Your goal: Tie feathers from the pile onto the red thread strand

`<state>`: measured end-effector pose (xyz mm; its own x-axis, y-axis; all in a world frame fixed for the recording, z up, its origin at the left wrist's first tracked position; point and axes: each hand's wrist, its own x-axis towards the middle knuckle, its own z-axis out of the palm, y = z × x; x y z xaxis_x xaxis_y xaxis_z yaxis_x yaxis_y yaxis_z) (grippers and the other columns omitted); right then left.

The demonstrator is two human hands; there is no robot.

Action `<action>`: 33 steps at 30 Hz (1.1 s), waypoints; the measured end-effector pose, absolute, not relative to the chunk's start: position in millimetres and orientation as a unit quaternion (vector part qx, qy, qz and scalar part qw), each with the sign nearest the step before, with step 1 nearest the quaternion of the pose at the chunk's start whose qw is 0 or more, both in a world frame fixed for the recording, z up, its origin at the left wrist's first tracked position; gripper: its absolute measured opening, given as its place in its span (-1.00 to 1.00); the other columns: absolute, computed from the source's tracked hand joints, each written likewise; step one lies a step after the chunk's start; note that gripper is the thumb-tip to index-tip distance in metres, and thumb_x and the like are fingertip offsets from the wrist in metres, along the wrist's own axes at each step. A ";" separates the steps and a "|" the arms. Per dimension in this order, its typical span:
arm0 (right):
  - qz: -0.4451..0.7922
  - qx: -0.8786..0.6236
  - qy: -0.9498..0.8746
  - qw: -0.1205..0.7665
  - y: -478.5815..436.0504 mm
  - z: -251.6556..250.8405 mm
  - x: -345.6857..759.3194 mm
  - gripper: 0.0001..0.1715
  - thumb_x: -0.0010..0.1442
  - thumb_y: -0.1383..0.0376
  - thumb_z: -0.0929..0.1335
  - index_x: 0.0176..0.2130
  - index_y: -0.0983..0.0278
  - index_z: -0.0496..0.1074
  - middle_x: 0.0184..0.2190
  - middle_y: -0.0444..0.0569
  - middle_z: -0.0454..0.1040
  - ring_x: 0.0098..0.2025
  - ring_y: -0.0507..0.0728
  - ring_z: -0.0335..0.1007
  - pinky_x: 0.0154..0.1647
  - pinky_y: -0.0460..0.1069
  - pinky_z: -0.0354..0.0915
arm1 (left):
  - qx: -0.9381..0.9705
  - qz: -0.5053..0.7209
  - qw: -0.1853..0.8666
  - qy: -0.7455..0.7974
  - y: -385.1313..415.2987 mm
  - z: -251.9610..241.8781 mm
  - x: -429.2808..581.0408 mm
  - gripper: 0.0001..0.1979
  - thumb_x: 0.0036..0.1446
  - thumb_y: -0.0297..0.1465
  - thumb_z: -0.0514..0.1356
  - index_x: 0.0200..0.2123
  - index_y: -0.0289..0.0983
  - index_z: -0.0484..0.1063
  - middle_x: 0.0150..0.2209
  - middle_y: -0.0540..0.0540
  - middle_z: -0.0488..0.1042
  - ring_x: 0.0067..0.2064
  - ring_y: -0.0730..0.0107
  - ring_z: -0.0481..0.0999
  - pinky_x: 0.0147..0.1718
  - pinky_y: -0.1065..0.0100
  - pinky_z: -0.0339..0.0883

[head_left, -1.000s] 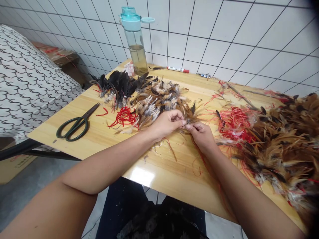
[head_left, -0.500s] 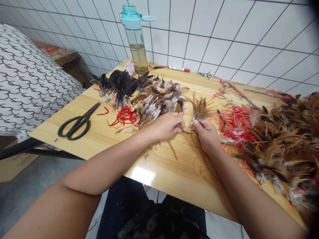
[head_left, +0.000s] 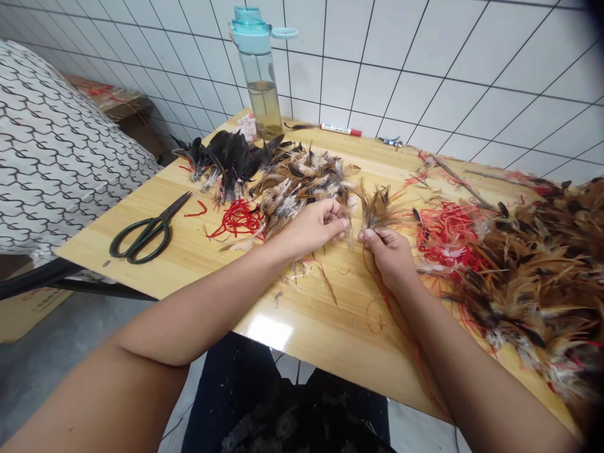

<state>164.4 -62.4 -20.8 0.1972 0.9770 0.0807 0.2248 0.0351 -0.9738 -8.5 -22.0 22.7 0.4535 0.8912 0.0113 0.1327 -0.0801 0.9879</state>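
Between the thumb and fingers of my right hand (head_left: 391,251) is the base of a small bunch of brown feathers (head_left: 377,206), whose tips fan upward. Red thread (head_left: 377,277) trails from that hand down over the table. Just to its left, my left hand (head_left: 318,228) is closed in a pinch, thumb against fingers; what it holds, if anything, is too small to make out. Behind my left hand lies a pile of brown and white feather bunches (head_left: 302,179). Black feathers (head_left: 233,157) adjoin this pile on its left.
Scissors (head_left: 151,229) with dark handles lie at the table's left, near cut red strings (head_left: 236,219). A water bottle (head_left: 262,94) and a red-and-white marker (head_left: 340,130) are by the tiled wall. To the right are tangled red threads (head_left: 450,229) and a large brown feather heap (head_left: 542,277).
My left hand has risen slightly and rolled so its thumb now shows on top. My right hand stays nearly still with the feather bunch.
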 end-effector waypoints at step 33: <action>0.352 -0.562 -0.592 0.459 -61.4 -20.0 165.0 -0.67 0.04 0.08 0.35 -0.59 0.24 0.36 -0.60 -0.13 0.31 -0.47 0.05 0.20 -0.39 -0.03 0.19 | 0.678 0.361 0.508 0.389 -27.3 16.1 -2.6 -0.90 0.11 -0.39 0.17 -0.34 -0.31 0.33 -0.45 0.04 0.37 -0.42 0.56 0.33 -0.39 0.47 0.20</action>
<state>165.0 -61.4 -20.0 0.0512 0.9878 0.1471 0.3417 0.1211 -0.9320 -2.6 -27.3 16.1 0.4368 0.8946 0.0947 0.1605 -0.1811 0.9703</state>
